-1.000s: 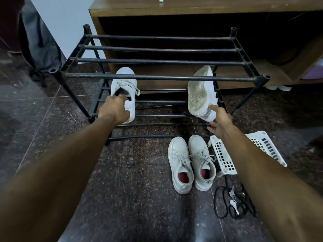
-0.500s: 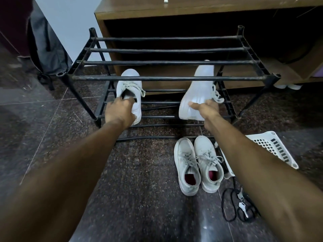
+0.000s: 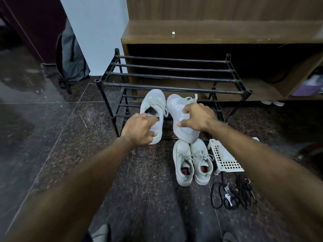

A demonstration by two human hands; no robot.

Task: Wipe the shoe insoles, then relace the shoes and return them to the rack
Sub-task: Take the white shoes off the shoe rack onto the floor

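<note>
Two white laced sneakers sit side by side at the front of the black metal rack (image 3: 174,89), on its lower shelf. My left hand (image 3: 138,130) grips the heel of the left sneaker (image 3: 154,103), fingers hooked into its opening. My right hand (image 3: 197,117) holds the right sneaker (image 3: 178,105) from above, thumb and fingers curled round its sides; its heel sticks out past the rack's front bar. A second pair of white sneakers (image 3: 192,161) with red insoles stands on the floor just in front of the rack.
A white perforated plastic basket (image 3: 225,158) lies on the floor right of the floor pair. Black cords with keys (image 3: 230,193) lie in front of it. A wooden cabinet (image 3: 209,35) stands behind the rack, a grey backpack (image 3: 71,58) leans at the left.
The right sneaker, sole toward me a second ago, is turned upright and has moved left beside the left sneaker. Both shoes have come toward the rack's front. The camera has pulled back.
</note>
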